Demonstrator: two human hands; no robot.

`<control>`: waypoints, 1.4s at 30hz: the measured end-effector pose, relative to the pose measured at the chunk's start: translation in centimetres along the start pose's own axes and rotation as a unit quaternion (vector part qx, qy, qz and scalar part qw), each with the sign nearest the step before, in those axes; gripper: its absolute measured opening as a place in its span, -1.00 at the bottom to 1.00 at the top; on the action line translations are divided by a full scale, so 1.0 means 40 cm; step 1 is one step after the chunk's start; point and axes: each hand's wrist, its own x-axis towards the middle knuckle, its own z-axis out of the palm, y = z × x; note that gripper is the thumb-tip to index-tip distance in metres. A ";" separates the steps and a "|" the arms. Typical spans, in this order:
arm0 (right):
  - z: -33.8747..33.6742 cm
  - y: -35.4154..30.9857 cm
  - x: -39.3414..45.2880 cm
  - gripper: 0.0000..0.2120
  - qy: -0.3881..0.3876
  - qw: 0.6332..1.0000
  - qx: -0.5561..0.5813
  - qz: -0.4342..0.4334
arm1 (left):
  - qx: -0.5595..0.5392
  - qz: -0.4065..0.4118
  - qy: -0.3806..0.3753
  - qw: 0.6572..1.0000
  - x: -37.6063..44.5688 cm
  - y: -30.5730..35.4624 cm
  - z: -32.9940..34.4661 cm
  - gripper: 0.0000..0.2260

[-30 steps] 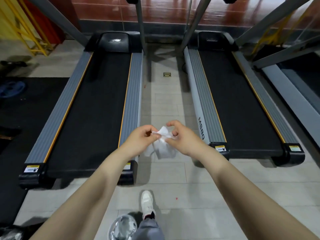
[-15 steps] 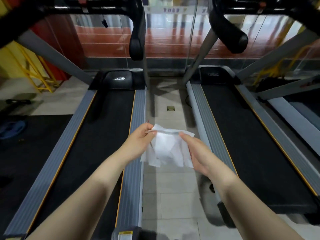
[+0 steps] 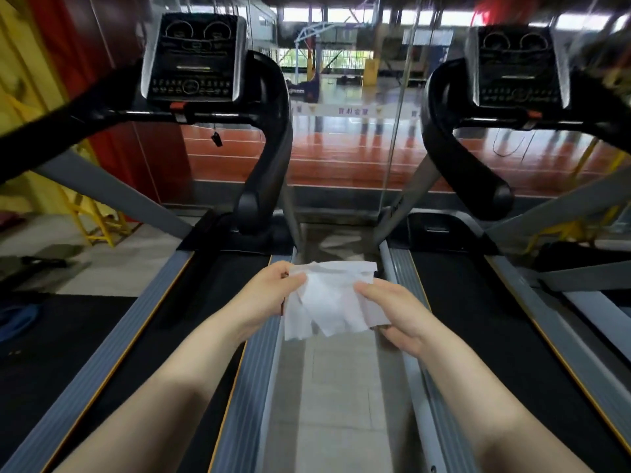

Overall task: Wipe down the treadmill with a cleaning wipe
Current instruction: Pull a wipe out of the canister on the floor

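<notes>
A white cleaning wipe (image 3: 327,298) hangs partly unfolded between my two hands, above the tiled gap between two treadmills. My left hand (image 3: 264,295) pinches its upper left corner. My right hand (image 3: 396,310) holds its right edge, fingers under the sheet and thumb on top. The left treadmill (image 3: 211,302) has a black belt, grey side rails, a black curved handrail (image 3: 269,138) and a console (image 3: 194,58). The right treadmill (image 3: 471,302) has its own console (image 3: 517,63).
A glass wall (image 3: 345,148) stands behind the treadmills, with a red sports floor beyond. A yellow metal frame (image 3: 95,216) and a dark mat (image 3: 51,329) with gear lie at the left. Grey tiles (image 3: 338,397) run between the machines.
The view has tilted up from the decks to the consoles and moved forward between the machines. The wipe went from a bunched wad to a spread sheet held by both hands.
</notes>
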 end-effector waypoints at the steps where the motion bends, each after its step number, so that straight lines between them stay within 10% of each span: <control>1: -0.018 -0.025 0.039 -0.75 0.005 1.000 -0.001 0.015 | -0.027 -0.014 -0.005 1.000 0.040 0.012 0.005 -0.86; 11: -0.202 -0.221 0.361 -0.84 0.168 0.977 -0.118 -0.050 | -0.198 -0.070 0.000 0.978 0.423 0.014 0.032 -0.82; 15: -0.148 -0.236 0.470 -0.87 0.226 0.856 -0.438 -0.156 | -0.230 -0.096 0.020 0.968 0.575 -0.012 0.091 -0.78; 20: -0.082 -0.158 0.637 -0.70 0.047 0.738 -0.643 -0.199 | -0.304 -0.096 -0.014 0.948 0.745 -0.007 0.122 -0.48; 28: -0.217 -0.224 0.843 -0.90 0.183 0.932 -0.257 -0.177 | -0.207 -0.050 0.032 0.977 0.973 -0.011 0.118 -0.72; 31: -0.278 -0.281 0.937 -0.78 0.114 0.984 -0.110 -0.079 | -0.160 -0.048 0.035 0.985 1.068 0.030 0.117 -0.70; 34: -0.352 -0.329 1.031 -0.68 0.009 0.996 -0.069 -0.057 | -0.123 -0.038 0.027 0.991 1.168 0.078 0.105 -0.63; 38: -0.413 -0.387 1.186 -0.43 0.069 0.985 -0.090 -0.128 | -0.031 0.035 0.107 0.993 1.304 0.131 0.090 -0.80; 42: -0.437 -0.462 1.323 -0.53 0.041 0.955 -0.190 -0.225 | 0.008 0.035 0.233 0.972 1.422 0.177 0.077 -0.43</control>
